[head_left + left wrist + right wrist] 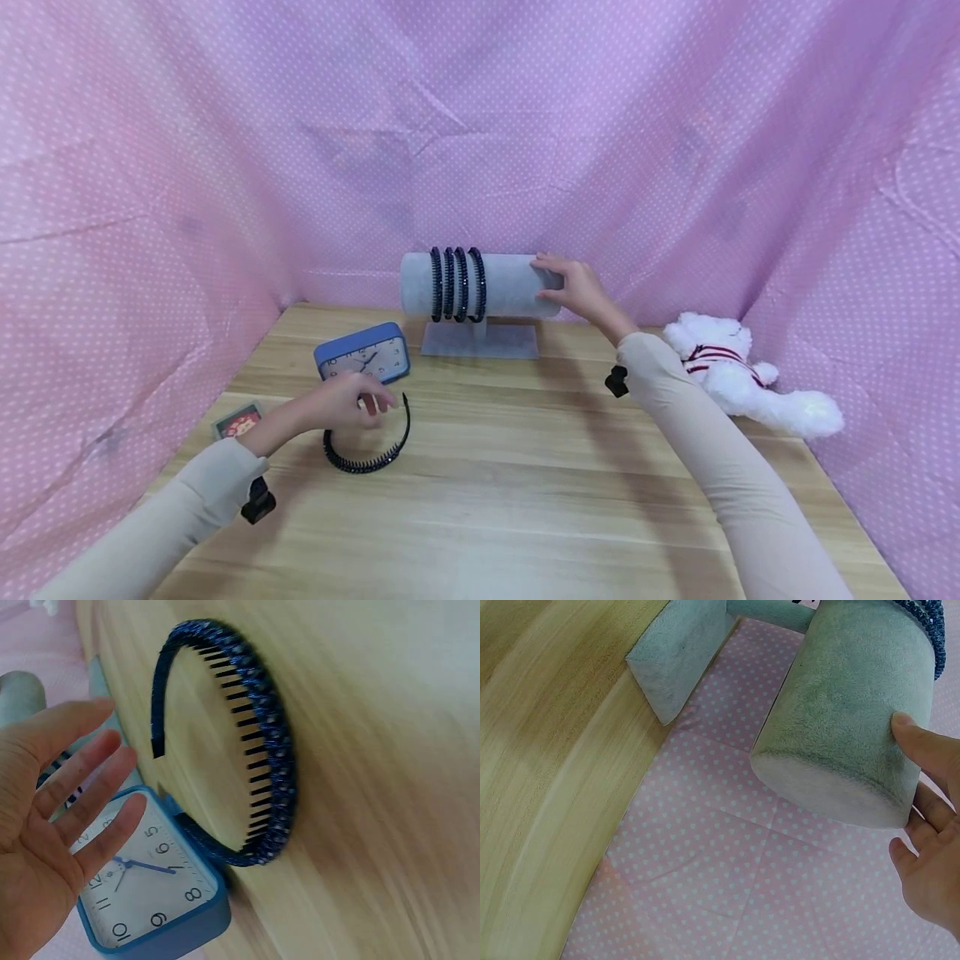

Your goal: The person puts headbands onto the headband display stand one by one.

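A grey plush headband display stand [513, 287] stands at the back of the table, with several dark beaded headbands [461, 285] around the left half of its roll. At the roll's right end, my right hand [581, 287] grips it; in the right wrist view the thumb [909, 729] lies on the plush and the other fingers reach behind. Another toothed headband [274, 742], dark blue and glittery, lies on the table at the left. Over it hovers my left hand [348, 402], fingers spread and holding nothing, as the left wrist view shows.
A blue alarm clock [375, 350] stands just behind the loose headband. At the left table edge lies a small framed picture [238, 419], partly behind the left wrist. A white plush toy [723, 367] lies at the right beside my right forearm. Pink dotted cloth [480, 150] surrounds the table.
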Tool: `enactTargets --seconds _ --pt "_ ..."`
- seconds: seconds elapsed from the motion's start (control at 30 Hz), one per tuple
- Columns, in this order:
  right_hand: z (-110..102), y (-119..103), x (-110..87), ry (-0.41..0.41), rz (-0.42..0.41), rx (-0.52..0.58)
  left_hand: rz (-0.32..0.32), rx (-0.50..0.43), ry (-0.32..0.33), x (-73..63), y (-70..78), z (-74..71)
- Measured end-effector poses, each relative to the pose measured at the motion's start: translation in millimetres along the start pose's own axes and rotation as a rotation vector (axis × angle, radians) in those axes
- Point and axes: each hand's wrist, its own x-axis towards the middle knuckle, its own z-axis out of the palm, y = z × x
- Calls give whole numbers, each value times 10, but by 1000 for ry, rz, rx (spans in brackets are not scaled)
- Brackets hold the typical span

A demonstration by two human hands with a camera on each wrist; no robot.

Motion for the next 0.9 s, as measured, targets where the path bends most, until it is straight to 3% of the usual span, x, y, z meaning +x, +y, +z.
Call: enactTargets --seconds 0.3,0.53,0.9 --pt "9 -2 3 -5 4 -9 -105 -94 -165 -224 -42 14" --pt "-2 -14 19 -2 10 2 -155 -75 -252 -310 -22 74" --pt "-15 19 -17 14 -3 -35 -86 -61 -223 -294 -34 161"
